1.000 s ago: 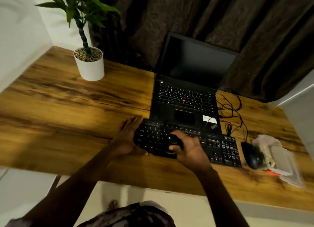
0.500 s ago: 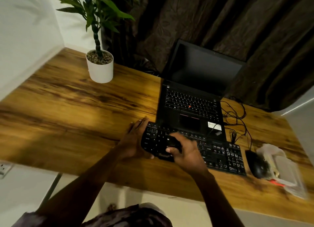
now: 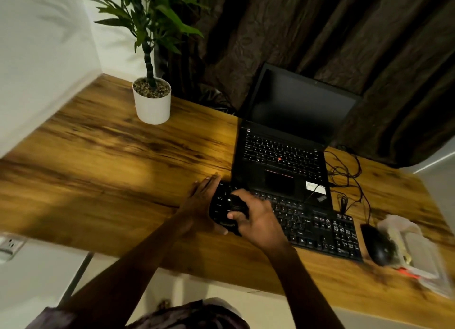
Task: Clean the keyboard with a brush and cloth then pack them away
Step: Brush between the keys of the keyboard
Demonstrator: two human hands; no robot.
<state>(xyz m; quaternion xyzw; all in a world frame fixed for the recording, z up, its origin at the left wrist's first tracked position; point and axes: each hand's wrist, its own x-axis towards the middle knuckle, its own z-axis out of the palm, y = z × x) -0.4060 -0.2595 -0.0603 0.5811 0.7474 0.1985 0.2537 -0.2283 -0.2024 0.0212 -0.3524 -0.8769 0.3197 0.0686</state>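
The black keyboard (image 3: 320, 230) lies on the counter (image 3: 110, 168) in the lower middle of the frame, touching the front edge of the open laptop (image 3: 280, 153). The left hand (image 3: 200, 205) rests against the keyboard's left end with its fingers (image 3: 206, 181) straight and together, gripping nothing. The right hand (image 3: 258, 220) is over the left part of the keys, and its fingers are curled round a dark cleaning tool (image 3: 235, 204). The frame is blurred there, so I cannot tell if this is the brush or the folded cloth.

In my judgement the cleaning is in progress and the packing away is not yet begun. Several things can go wrong from here. If the stroke is too strong, the keyboard can slide toward the laptop or turn on the smooth wood, because only the flat left hand steadies it. Dust pushed toward the top of the frame can fall on the laptop keys. A wide sweep to the right can catch the loose cables (image 3: 344, 178) or push the mouse (image 3: 378, 246) against the clear plastic pouch (image 3: 418, 252), which lies near the counter's lower right edge and can drop off.
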